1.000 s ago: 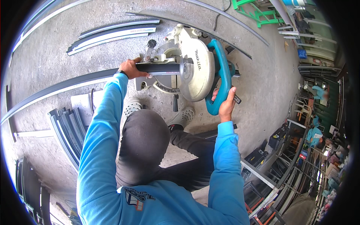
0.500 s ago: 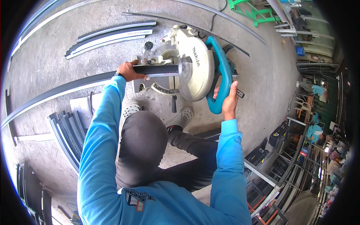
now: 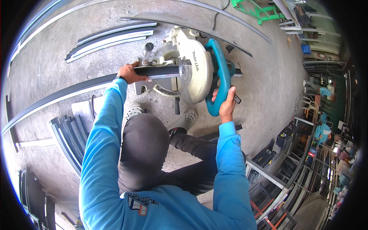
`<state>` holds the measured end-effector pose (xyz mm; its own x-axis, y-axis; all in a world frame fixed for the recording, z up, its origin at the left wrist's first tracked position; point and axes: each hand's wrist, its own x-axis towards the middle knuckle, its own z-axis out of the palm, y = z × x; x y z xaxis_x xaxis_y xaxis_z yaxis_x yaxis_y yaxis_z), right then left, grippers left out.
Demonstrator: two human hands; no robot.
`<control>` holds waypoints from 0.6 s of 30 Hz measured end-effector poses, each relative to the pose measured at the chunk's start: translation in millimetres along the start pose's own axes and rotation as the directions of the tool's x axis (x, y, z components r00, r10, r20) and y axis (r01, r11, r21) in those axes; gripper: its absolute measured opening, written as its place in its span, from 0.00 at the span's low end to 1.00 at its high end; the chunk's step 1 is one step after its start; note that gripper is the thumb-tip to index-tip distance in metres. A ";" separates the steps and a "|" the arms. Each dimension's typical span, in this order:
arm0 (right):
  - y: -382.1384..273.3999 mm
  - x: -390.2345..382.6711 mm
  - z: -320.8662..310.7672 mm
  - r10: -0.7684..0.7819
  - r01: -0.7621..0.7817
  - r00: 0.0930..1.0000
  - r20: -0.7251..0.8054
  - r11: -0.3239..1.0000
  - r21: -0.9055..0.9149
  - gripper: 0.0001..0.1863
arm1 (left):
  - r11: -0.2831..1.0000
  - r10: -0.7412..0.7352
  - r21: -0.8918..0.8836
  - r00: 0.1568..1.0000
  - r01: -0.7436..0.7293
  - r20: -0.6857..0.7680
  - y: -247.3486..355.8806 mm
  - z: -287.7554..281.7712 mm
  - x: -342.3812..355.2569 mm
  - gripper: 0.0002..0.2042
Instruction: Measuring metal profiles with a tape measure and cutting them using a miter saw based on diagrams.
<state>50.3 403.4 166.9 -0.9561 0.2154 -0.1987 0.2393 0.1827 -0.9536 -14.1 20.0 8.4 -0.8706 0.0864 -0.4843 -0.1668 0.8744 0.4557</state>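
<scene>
A miter saw point(image 3: 196, 73) with a cream blade guard and a teal handle point(image 3: 220, 80) stands on the concrete in front of me. My right hand point(image 3: 227, 105) is closed round the lower part of that handle. A long dark metal profile point(image 3: 159, 71) with a pale lower side lies across the saw's base and runs off to the far left. My left hand point(image 3: 130, 73) grips the profile just left of the saw, beside a clamp with a black knob point(image 3: 149, 46). The guard hides where the blade meets the profile.
Cut profiles point(image 3: 111, 40) lie beyond the saw, and a bundle of dark profiles point(image 3: 69, 134) lies left of my knee. A thin dark strip point(image 3: 184, 23) crosses behind the saw. Metal frames point(image 3: 281, 188) stand at right; a green stand point(image 3: 262, 11) is at the far right.
The saw's handle and head have shifted slightly left in the view, my right hand moving with them. My left hand keeps its grip on the profile.
</scene>
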 end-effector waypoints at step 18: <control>30.3 -8.8 0.2 -0.122 0.125 0.992 -0.042 0.989 0.081 0.28 | 0.986 0.053 0.163 0.988 -0.029 -0.142 -3.7 20.3 6.3 0.49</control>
<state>65.9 406.9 139.7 -0.9701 0.2321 -0.0716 0.1037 0.1293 -0.9862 -9.5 27.1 -11.5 -0.9351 0.0636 -0.3486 -0.0637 0.9376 0.3420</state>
